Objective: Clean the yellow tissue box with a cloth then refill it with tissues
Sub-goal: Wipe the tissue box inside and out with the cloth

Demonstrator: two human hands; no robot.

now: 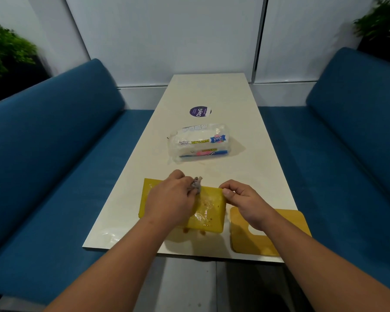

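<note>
A pack of paper towels (198,143) lies mid-counter (212,93), a wooden lid (266,233) at the near right corner. The yellow tissue box (209,208) sits by the near edge, long axis parallel to it. The left hand (169,199) clutches a grey cloth (196,184) on it; the right hand (245,201) pinches its right end.

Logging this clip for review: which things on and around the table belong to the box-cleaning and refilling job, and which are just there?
Part of the job:
- glossy yellow plastic tissue box, brown spots on it
- crumpled grey cloth, in the left hand
- right hand, pinching the box's far corner
- clear plastic pack of white paper towels
- flat yellow lid with a slot

Just there:
- round purple sticker
- blue benches
- green plants
</note>
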